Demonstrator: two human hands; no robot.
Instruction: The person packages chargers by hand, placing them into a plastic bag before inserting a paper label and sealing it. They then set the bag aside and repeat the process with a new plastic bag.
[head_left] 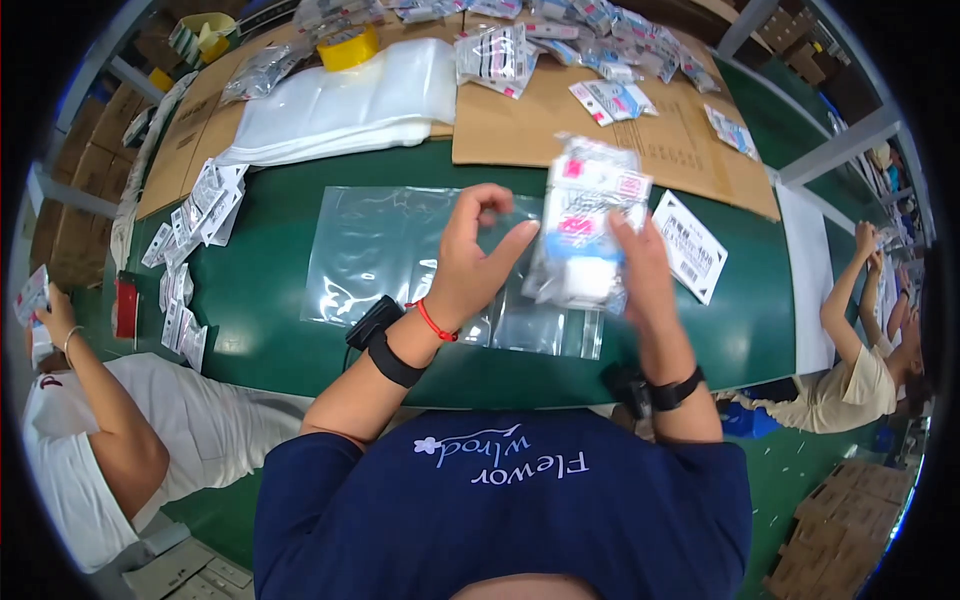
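Green floor [770, 470]: it shows to the right of the right hand [648, 270] and closer to the body, with brown cartons [840, 525] on it; a co-worker in white [190, 420] is left of the left hand [475, 260], another in cream [865, 375] is far right.
Green table [250, 290]: it lies under both hands, looks hard and smooth with some shine, so thin plastic may slide easily.
Brown cardboard [500, 132]: it lies beyond the hands and carries loose packets [610, 98].
Clear bag [365, 240]: it lies flat below the left hand and reaches toward the right one; it seems thin, limp and slippery, best taken by an edge.
Packet bundle [588, 235]: the right hand has it, above the table; probably light, with crinkled wrap which may slip and contents perhaps rather soft. Side edges look the good hold, without hard squeezing. It is blurred; how many packets, I cannot tell.
Right hand: thumb on the front face, fingers at the right edge of the bundle.
Left hand: empty, thumb and fingers parted, just beside the bundle.
White card [688, 245]: just right of the right hand; probably thin and stiff, to lift by a corner.
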